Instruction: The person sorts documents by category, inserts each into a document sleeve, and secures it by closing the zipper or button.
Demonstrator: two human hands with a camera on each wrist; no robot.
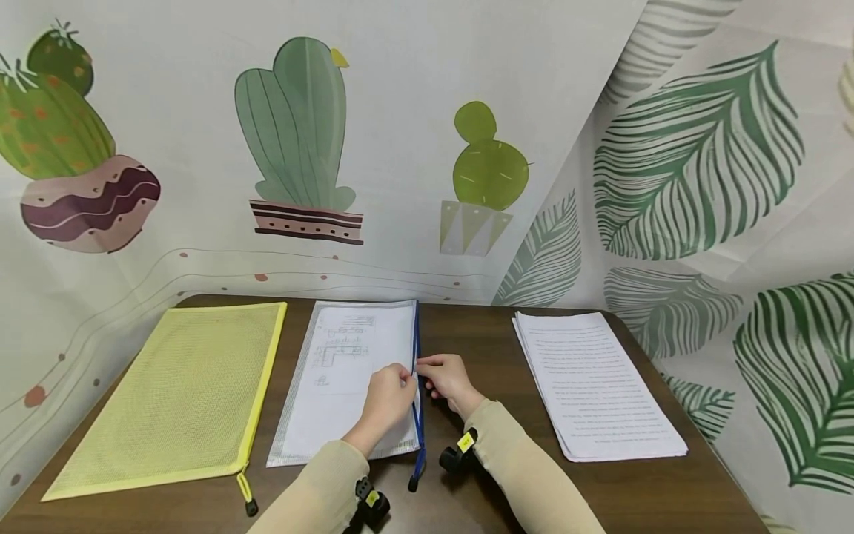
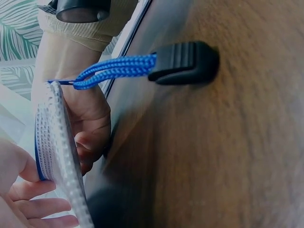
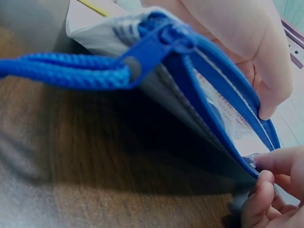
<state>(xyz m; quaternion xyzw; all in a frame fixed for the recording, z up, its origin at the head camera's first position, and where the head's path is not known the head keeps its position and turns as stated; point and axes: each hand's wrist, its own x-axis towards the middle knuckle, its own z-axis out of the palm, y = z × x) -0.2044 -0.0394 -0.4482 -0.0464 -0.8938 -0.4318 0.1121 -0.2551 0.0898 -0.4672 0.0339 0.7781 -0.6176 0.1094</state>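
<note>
A clear mesh zip pouch (image 1: 300, 437) with a blue zipper (image 1: 418, 415) lies on the table, a drawing sheet (image 1: 343, 348) showing through it. My left hand (image 1: 390, 397) pinches the upper edge of its mouth, thumb on the blue band. Just across the gap, my right hand (image 1: 450, 378) pinches the lower edge between thumb and finger. The mouth gapes between the two hands in the right wrist view, and the blue slider (image 3: 175, 40) sits at the near corner. From it hangs a blue cord pull (image 2: 116, 71) with a black end (image 2: 185, 62).
To the left lies a yellow mesh zip pouch (image 1: 173, 393) with its own cord pull (image 1: 245, 489). A stack of printed sheets (image 1: 597, 386) lies on the right of the brown table (image 1: 480, 334). A patterned wall cloth (image 1: 400, 148) rises behind.
</note>
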